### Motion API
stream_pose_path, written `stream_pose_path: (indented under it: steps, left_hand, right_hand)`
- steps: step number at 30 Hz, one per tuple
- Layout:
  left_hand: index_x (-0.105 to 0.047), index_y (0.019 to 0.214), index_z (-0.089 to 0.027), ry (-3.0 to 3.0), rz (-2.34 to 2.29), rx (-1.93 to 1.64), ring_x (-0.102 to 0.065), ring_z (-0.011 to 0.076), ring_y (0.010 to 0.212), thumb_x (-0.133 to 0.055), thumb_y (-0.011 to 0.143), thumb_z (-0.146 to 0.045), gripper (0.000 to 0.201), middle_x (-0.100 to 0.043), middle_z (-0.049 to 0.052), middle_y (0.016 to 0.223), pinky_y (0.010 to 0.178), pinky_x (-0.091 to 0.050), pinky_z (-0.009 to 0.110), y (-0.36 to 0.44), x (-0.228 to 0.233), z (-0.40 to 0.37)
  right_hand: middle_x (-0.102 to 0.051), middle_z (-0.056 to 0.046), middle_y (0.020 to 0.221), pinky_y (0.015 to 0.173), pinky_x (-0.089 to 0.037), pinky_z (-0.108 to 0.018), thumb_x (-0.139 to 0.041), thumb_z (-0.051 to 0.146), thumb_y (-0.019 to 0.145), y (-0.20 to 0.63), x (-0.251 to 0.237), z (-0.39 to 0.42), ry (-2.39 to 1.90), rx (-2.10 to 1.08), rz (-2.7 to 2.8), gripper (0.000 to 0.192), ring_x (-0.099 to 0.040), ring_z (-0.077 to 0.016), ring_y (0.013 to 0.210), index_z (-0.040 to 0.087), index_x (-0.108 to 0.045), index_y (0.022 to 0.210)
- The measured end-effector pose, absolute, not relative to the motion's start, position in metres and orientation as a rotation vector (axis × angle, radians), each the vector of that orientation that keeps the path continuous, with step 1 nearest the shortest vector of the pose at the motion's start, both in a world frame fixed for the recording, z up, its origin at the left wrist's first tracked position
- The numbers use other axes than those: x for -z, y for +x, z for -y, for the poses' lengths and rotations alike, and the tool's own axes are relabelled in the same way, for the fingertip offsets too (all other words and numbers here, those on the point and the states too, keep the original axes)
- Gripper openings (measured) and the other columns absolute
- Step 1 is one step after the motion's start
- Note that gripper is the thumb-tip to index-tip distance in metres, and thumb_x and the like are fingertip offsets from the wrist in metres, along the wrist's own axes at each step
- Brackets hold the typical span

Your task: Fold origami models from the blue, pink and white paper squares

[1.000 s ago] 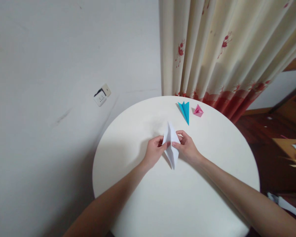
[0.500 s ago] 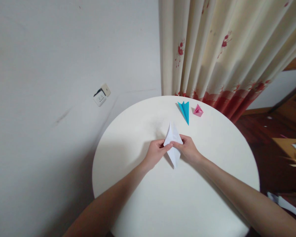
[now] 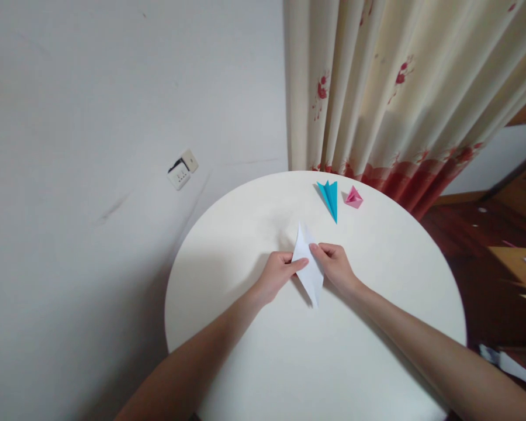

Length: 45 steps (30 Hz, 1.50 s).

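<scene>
A folded white paper piece (image 3: 310, 272), long and pointed at both ends, lies on the round white table (image 3: 289, 362) near its middle. My left hand (image 3: 279, 275) pinches its left edge with thumb and forefinger. My right hand (image 3: 336, 266) grips its right side, fingers curled over the fold. Both hands rest on the table top around the paper.
A folded blue paper piece (image 3: 330, 197) and a small pink folded paper (image 3: 354, 198) lie at the table's far edge. Behind them hangs a cream curtain (image 3: 398, 88) with red print. A wall socket (image 3: 182, 169) sits low on the white wall. Dark wood floor lies to the right.
The white paper has flattened and turned slightly, its lower tip swinging right. My right hand's fingers shifted onto the paper's upper right edge; my left thumb moved across its middle.
</scene>
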<state>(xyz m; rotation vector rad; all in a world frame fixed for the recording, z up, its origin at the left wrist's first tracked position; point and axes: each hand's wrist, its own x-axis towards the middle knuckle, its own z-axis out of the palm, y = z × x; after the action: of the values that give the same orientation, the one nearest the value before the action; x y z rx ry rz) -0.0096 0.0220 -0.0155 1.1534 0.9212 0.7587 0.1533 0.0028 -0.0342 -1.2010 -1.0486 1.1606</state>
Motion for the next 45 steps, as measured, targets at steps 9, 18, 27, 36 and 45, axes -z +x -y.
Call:
stream_pose_path:
  steps: [9,18,27,36,45]
  left_hand:
    - [-0.073,0.08,-0.008,1.05,-0.92,-0.989,-0.062,0.0176,0.066,-0.076,0.073,-0.037,0.03,-0.071,0.009,0.075,0.065,-0.05,0.031,-0.012,0.018,-0.027]
    - [-0.072,0.08,-0.007,0.992,-0.845,-0.865,-0.063,0.019,0.068,-0.075,0.074,-0.044,0.037,-0.072,0.011,0.078,0.066,-0.047,0.031,-0.018,0.018,-0.032]
    - [-0.073,0.087,-0.01,0.984,-0.812,-1.086,-0.064,0.0174,0.078,-0.074,0.075,-0.039,0.031,-0.072,0.009,0.086,0.075,-0.046,0.028,-0.035,0.003,-0.051]
    - [-0.073,0.088,-0.009,1.005,-0.846,-0.918,-0.065,0.0192,0.075,-0.079,0.07,-0.041,0.037,-0.073,0.011,0.085,0.071,-0.047,0.03,-0.03,0.005,-0.042]
    - [-0.074,0.088,-0.01,0.953,-0.893,-0.986,-0.067,0.0213,0.084,-0.08,0.07,-0.039,0.035,-0.074,0.013,0.094,0.079,-0.048,0.032,-0.03,0.005,-0.042]
  right_hand:
    - [-0.071,-0.009,0.069,0.059,-0.046,-0.03,-0.08,0.055,0.064,0.148,0.026,0.006,-1.042,-1.645,1.027,0.047,-0.061,-0.0178,0.06,0.01,-0.075,0.076]
    - [-0.072,-0.01,0.064,0.054,-0.045,-0.028,-0.081,0.053,0.063,0.149,0.022,0.01,-1.068,-1.647,1.107,0.043,-0.06,-0.0157,0.053,0.01,-0.074,0.065]
    - [-0.072,-0.01,0.067,0.054,-0.044,-0.027,-0.08,0.052,0.064,0.152,0.028,0.011,-1.064,-1.711,1.219,0.043,-0.061,-0.0155,0.053,0.01,-0.075,0.069]
    - [-0.072,-0.01,0.067,0.051,-0.04,-0.026,-0.077,0.055,0.066,0.153,0.025,0.012,-1.107,-1.648,1.281,0.046,-0.058,-0.0151,0.052,0.01,-0.076,0.07]
    - [-0.068,-0.005,0.061,0.047,-0.036,-0.024,-0.074,0.053,0.072,0.156,0.037,0.012,-1.102,-1.602,1.439,0.041,-0.054,-0.0141,0.05,0.012,-0.076,0.068]
